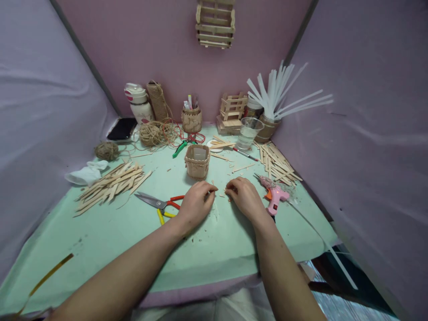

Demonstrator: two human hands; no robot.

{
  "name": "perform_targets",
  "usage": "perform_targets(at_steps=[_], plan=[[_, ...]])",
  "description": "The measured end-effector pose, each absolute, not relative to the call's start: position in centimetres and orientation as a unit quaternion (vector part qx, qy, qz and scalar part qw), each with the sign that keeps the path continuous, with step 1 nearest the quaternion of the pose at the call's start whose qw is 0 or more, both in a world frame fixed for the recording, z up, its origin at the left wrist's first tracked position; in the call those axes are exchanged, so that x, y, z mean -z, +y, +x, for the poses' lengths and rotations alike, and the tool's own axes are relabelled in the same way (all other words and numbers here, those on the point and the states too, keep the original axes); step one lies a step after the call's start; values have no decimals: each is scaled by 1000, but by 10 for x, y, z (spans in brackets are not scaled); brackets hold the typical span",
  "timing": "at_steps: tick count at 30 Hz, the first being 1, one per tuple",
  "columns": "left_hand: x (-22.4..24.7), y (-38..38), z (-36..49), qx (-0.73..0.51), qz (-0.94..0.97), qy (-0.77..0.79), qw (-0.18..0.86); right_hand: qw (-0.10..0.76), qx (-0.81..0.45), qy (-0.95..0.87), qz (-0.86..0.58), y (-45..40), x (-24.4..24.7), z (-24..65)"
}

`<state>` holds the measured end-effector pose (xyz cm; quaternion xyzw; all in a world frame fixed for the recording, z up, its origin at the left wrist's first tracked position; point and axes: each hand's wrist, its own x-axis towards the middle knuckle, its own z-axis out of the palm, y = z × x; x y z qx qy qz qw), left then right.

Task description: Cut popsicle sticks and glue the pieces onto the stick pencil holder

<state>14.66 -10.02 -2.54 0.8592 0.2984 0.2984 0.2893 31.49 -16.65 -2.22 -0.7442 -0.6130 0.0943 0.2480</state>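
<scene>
My left hand [197,199] rests over the middle of the table, thumb and fingers pinched together near small wood chips. Facing it, my right hand [245,196] is also closed, its fingertips down among more scraps; what either pinch holds is too small to make out. Between them lie tiny wood scraps [222,195]. Just beyond my left hand stands a small square basket of craft sticks [197,162], upright and open at the top. Scissors with red handles [160,203] lie left of my left hand, beside yellow-handled pliers [161,217]. A pink glue gun [276,196] lies right of my right hand.
Piles of craft sticks lie left [113,183] and right [277,162]. Behind are twine [154,133], green-handled cutters [180,148], a clear cup [247,133], a brush [245,154] and a pot of white glue sticks [267,129]. A white strip [327,245] overhangs the right edge.
</scene>
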Motion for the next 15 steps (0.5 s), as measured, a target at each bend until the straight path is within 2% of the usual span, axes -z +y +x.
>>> perform_targets(at_steps=[8,11,15], plan=[[20,-101,148,-301,828,313,356,343,-155,-592,-713,-169,18,316],[19,-101,149,-297,774,336,447,374,-205,-580,-694,-174,9,313],[20,-103,151,-283,680,344,582,363,-211,-594,-686,-181,-2,304]])
